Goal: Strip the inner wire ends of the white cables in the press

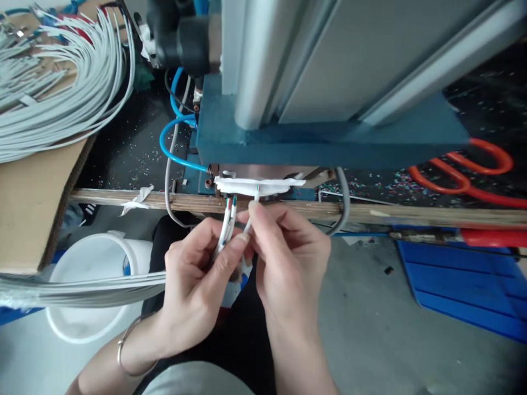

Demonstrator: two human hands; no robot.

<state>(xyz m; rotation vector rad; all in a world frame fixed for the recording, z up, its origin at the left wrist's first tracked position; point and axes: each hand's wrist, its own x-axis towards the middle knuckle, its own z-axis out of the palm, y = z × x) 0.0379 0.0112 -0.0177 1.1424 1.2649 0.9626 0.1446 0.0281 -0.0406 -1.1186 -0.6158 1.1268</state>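
My left hand point(206, 269) is closed round a bundle of white cables point(225, 224), whose cut ends show coloured wires inside. Between the thumb and fingers of my right hand point(284, 258) is a single white cable point(254, 204), its tip pointing away from me. That tip reaches the white padded strip point(255, 186) at the front of the machine point(329, 142); whether they touch I cannot tell. Long grey cables point(135, 282) run leftward from my left hand. The lower part of the bundle is hidden by my fingers.
A big coil of white cables point(94, 93) lies on cardboard point(37, 203) at left. Below stands a white bucket point(93, 252). Blue air hoses point(168, 137) loop beside the machine. Orange-handled scissors point(453, 175) lie at right, and a blue plastic panel point(461, 274) is on the floor.
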